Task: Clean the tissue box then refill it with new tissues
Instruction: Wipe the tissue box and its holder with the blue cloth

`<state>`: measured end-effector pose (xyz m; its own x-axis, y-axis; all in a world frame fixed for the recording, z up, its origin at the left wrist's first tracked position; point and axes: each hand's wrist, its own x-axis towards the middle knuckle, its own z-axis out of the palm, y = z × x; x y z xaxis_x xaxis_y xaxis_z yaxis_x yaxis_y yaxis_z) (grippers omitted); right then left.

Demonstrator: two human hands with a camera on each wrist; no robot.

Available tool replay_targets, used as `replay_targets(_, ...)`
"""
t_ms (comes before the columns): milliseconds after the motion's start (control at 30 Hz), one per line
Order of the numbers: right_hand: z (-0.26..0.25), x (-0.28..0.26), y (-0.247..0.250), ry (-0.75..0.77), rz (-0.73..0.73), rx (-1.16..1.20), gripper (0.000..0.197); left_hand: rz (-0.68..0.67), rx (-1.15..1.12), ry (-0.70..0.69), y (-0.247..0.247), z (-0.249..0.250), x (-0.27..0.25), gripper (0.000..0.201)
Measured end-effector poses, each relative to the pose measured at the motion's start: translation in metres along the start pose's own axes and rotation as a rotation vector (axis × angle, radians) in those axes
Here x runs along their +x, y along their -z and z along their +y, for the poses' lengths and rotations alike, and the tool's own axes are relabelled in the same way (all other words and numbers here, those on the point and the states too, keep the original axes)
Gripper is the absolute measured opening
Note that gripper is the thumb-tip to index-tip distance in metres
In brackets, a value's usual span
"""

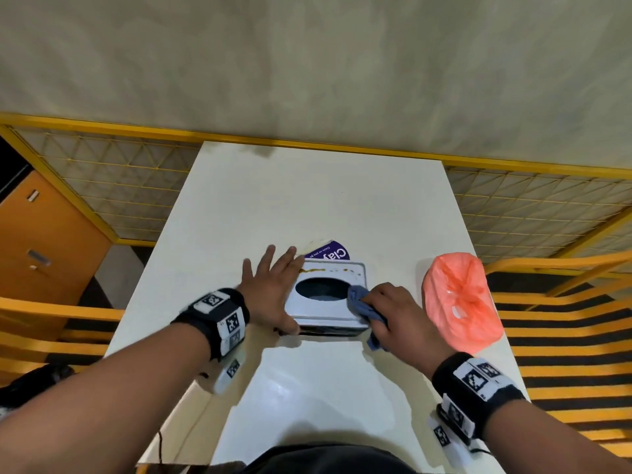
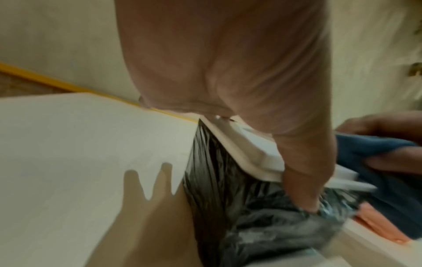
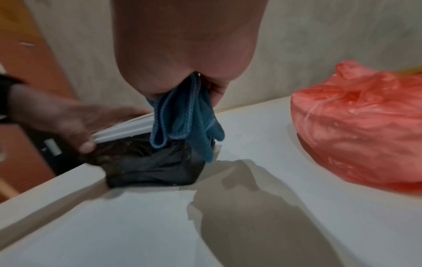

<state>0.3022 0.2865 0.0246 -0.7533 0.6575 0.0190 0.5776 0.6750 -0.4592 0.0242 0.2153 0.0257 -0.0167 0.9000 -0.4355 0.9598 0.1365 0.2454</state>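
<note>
The tissue box, a shallow rectangular holder with a white top and dark glossy sides, sits near the middle of the white table, its long axis running left to right across the person's view and its oval opening facing upward; a brownish streak marks the far edge of the white top. The left hand steadies the box at its left end, fingers spread and nearly straight along that side, the thumb hooked over the near left corner. The right hand has its fingers curled around a bunched blue cloth, which it holds against the right part of the white top beside the opening; in the right wrist view a loose fold of the cloth hangs down past the box's dark side. Just behind the box lies a round purple item with white lettering, seen upside down, of which "Clay" and a smaller, not surely legible line can be made out. To the right, apart from the box, rests a knotted translucent orange-pink plastic bag. Beyond the table stands a yellow wire-mesh fence before a pale wall; an orange cabinet stands at left, and yellow and black stripes show at right.
</note>
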Motion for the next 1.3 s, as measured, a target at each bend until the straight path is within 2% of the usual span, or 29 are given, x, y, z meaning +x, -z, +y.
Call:
replay_targets(67,-0.008,-0.011,-0.003,0.044,-0.029,-0.022,0.028,-0.021,0.085,-0.019,0.01,-0.004,0.004,0.134)
replay_targets(133,-0.016,-0.015,-0.008,0.067,-0.052,-0.024,0.027,0.03,0.074,-0.001,0.015,-0.003,0.007,0.128)
replay_targets(200,-0.025,-0.016,-0.012,0.088,-0.076,0.001,0.026,0.118,0.002,0.018,0.014,0.002,0.006,0.116)
replay_targets(300,-0.039,-0.018,-0.016,0.111,-0.081,0.061,0.03,0.302,-0.081,-0.049,0.003,0.015,-0.005,0.1)
replay_targets(400,-0.046,-0.014,-0.017,0.105,0.014,0.08,0.036,0.4,-0.152,-0.1,-0.024,0.028,-0.013,0.099)
replay_targets(500,-0.046,-0.004,-0.018,0.092,0.077,0.036,0.039,0.372,-0.179,-0.074,-0.055,0.033,-0.012,0.11)
replay_targets(567,-0.046,0.002,-0.023,0.118,0.041,-0.031,0.04,0.368,-0.186,-0.073,-0.069,0.033,-0.011,0.116)
replay_targets(700,-0.039,0.013,-0.027,0.124,0.01,-0.132,0.037,0.403,-0.192,-0.088,-0.075,0.035,-0.007,0.107)
replay_targets(800,-0.023,0.024,-0.022,0.046,0.08,-0.144,0.031,0.37,-0.141,-0.05,-0.073,0.038,-0.006,0.101)
replay_targets(933,-0.002,0.039,-0.02,-0.076,0.152,-0.07,0.035,0.34,-0.112,-0.026,-0.07,0.038,-0.007,0.096)
replay_targets(1067,0.015,0.048,-0.005,-0.281,0.204,0.093,0.025,0.302,-0.078,-0.019,-0.065,0.039,-0.009,0.096)
replay_targets(1133,0.007,0.041,0.003,-0.155,0.209,0.08,0.029,0.298,-0.072,-0.017,-0.062,0.039,-0.009,0.097)
replay_targets(1233,-0.025,0.022,-0.004,0.146,0.03,0.002,0.035,0.33,-0.092,-0.03,-0.065,0.037,-0.008,0.101)
replay_targets(1300,-0.04,0.011,-0.018,0.22,-0.054,-0.057,0.034,0.372,-0.135,-0.055,-0.068,0.036,-0.006,0.1)
